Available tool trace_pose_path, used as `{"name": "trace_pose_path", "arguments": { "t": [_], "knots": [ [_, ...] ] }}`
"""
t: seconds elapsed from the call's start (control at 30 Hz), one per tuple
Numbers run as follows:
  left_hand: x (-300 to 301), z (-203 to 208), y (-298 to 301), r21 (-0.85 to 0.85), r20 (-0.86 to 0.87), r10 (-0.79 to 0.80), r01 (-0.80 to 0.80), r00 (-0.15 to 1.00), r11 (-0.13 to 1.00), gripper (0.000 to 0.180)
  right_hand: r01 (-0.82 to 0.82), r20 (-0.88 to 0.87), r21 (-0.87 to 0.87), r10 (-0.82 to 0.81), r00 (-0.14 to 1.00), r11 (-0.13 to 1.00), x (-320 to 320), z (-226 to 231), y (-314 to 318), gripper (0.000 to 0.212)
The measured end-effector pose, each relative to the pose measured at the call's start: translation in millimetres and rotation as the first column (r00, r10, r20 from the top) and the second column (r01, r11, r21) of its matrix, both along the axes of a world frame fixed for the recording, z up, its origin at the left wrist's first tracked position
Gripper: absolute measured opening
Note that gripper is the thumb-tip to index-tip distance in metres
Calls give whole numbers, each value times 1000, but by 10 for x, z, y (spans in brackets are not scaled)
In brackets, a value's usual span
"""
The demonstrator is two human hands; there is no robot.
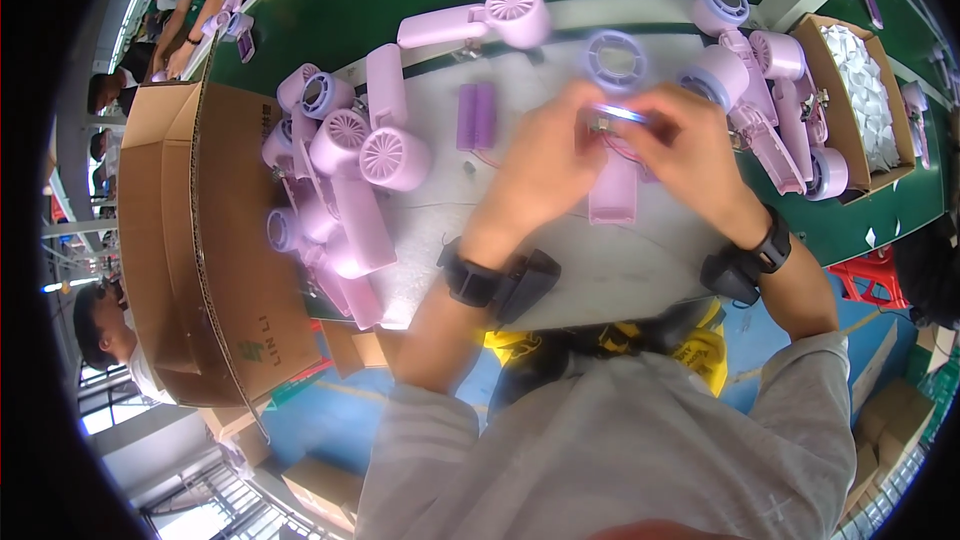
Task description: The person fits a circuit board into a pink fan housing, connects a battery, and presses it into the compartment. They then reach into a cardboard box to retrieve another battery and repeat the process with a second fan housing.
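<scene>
Over the middle of the mat, my left hand (555,155) and my right hand (697,145) are closed, fingertips pinching a small lit circuit board (604,124) between them. A white-blue glow shows at its top, and thin red wires hang below. Motion blurs the fingers. Under the hands lies a lilac handheld fan; its round head (614,61) shows beyond them and its handle (613,198) below, the middle hidden. A pair of purple battery cells (477,117) lies left of my left hand, a red wire leading from it toward that hand.
Lilac fans (345,145) are heaped at the left, beside a tall cardboard box (245,250). More fan parts (765,130) lie at the right, next to a carton of white pieces (858,100). Another fan (516,15) lies at the back. Co-workers sit far left.
</scene>
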State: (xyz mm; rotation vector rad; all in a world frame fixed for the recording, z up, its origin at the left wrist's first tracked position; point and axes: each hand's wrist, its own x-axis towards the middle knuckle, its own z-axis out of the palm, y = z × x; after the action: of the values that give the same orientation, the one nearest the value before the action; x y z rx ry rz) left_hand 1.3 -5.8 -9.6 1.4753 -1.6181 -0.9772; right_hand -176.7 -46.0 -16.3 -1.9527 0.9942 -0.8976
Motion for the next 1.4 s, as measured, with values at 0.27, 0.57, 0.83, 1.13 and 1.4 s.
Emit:
{"name": "trace_pose_path", "arguments": {
  "t": [0.27, 0.57, 0.83, 1.13, 1.4],
  "knots": [
    [-42, 105, 58, 67, 250, 107, -128, 962, 990, 12, -1, -31, -37, 0, 1000, 999, 3, 18, 0, 11],
    [18, 71, 64, -82, 238, 90, -72, 967, 994, 17, -39, -51, -59, 36, 998, 997, -21, 8, -10, 15],
    [87, -41, -34, 134, -54, -42, 49, 998, 990, 35, -75, -115, -253, 48, 992, 964, -25, 14, 16, 16],
    [155, -24, -64, 156, -183, -114, 143, 977, 977, 30, -24, -150, -308, -23, 988, 951, 12, 8, 43, 17],
    [130, -83, -91, 73, -232, -86, 106, 969, 992, 21, -9, -152, -211, -24, 988, 977, -3, 10, 36, 18]
  ]
}}
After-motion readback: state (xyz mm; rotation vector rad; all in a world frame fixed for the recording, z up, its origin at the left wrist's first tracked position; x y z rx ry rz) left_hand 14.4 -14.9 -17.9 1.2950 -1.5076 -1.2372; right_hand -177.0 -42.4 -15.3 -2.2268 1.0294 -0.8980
